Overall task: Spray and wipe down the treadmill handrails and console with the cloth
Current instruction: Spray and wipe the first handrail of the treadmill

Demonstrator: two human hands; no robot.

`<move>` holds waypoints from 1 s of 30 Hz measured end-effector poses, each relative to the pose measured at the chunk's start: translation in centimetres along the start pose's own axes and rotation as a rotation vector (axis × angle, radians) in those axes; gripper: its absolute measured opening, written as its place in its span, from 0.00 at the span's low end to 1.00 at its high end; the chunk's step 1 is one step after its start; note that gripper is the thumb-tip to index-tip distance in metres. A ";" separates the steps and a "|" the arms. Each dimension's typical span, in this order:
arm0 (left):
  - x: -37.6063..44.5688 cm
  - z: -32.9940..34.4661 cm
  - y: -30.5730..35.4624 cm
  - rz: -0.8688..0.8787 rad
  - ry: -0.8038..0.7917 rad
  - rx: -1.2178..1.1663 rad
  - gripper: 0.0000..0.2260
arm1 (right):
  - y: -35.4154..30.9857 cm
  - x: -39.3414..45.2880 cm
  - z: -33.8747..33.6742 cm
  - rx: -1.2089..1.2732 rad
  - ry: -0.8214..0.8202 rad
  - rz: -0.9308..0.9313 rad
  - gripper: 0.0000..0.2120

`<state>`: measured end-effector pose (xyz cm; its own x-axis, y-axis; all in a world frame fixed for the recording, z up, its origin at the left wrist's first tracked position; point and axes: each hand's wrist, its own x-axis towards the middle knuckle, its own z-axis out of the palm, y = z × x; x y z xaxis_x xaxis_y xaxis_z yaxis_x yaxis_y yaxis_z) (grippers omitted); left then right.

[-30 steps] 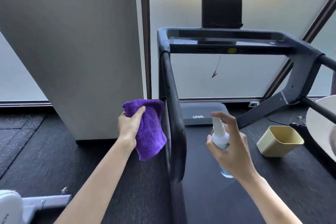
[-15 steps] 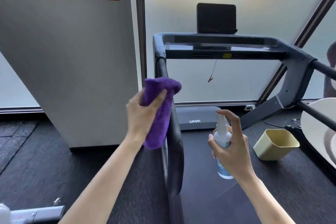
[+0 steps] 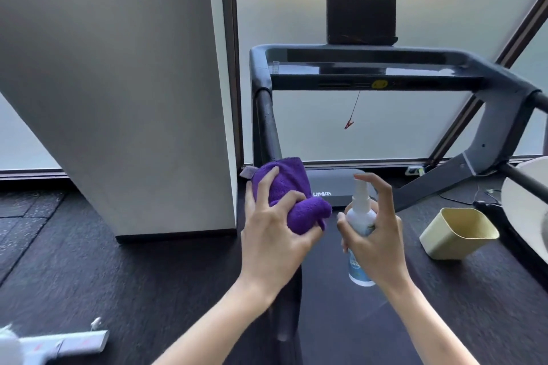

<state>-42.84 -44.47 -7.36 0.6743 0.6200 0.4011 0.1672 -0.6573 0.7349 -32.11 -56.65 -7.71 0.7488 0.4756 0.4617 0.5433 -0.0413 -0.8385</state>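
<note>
A: Handrail [image 3: 268,130] — where is it?
B: Under the left hand [image 3: 275,228], a dark padded tube, long axis running away from the person up to the glossy console [image 3: 370,71].
A: And the hands?
B: Left grips a plush purple cloth [image 3: 289,187] bunched on the rail. Right hand [image 3: 376,237] clasps a smooth white spray bottle [image 3: 360,216], upright, forefinger above the nozzle, just right of the cloth.

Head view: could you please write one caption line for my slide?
Left hand grips a purple cloth around the treadmill's left handrail while the right hand holds a spray bottle.
</note>
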 end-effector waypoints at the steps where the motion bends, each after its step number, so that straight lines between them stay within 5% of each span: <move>1: 1.1 0.1 -0.2 -0.010 -0.022 0.029 0.16 | 0.0 0.3 0.3 0.007 0.003 -0.005 0.34; 8: 4.7 -0.3 -1.6 -0.075 -0.136 -0.106 0.16 | -1.0 1.6 1.7 0.050 -0.007 -0.028 0.31; 17: 0.9 -0.6 -1.8 -0.080 -0.087 -0.349 0.21 | -0.6 0.9 1.6 0.073 -0.013 0.005 0.32; 23: 9.0 0.6 -3.3 -0.151 -0.062 -0.273 0.09 | -0.7 2.3 1.6 0.078 -0.020 0.010 0.33; 30: 3.0 0.3 -2.7 -0.160 0.043 -0.416 0.06 | 0.7 4.9 2.1 0.097 -0.101 -0.022 0.29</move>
<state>-41.01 -40.96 -8.30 0.6311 0.7233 0.2802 -0.0424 -0.3286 0.9435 -28.86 -52.50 -6.63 0.6923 0.5614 0.4533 0.5163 0.0535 -0.8547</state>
